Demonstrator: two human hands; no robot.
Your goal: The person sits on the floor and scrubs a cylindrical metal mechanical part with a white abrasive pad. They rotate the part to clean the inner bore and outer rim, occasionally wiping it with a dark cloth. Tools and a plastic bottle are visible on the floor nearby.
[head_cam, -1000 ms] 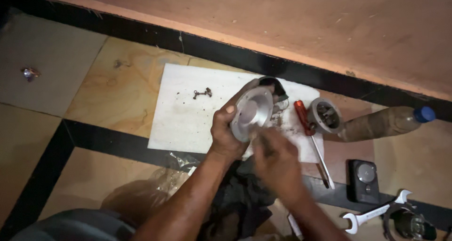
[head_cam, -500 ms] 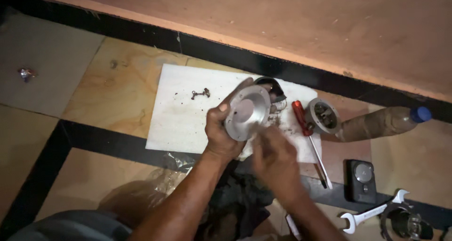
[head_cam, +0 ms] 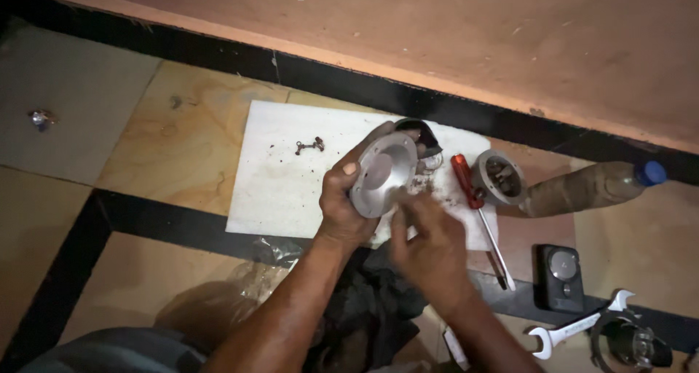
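Note:
My left hand [head_cam: 348, 204] grips a round silver metal cover [head_cam: 381, 173] with a dark part behind it, held tilted above a white board [head_cam: 291, 176] on the floor. My right hand [head_cam: 426, 238] is just below and right of the cover, its fingertips touching the cover's lower edge. Whether something small is pinched in those fingers cannot be seen. A dark cloth [head_cam: 368, 304] lies under both forearms.
On the board lie small dark screws [head_cam: 309, 146] and a red-handled screwdriver [head_cam: 477, 213]. A round metal housing [head_cam: 499, 178] and a lying brown bottle with blue cap [head_cam: 590, 187] are to the right. A black device [head_cam: 559, 275], a wrench [head_cam: 579, 326] and clear plastic [head_cam: 273, 253] lie nearby.
The left hand has tilted and shifted the silver cover slightly. The right hand has moved up towards its lower edge.

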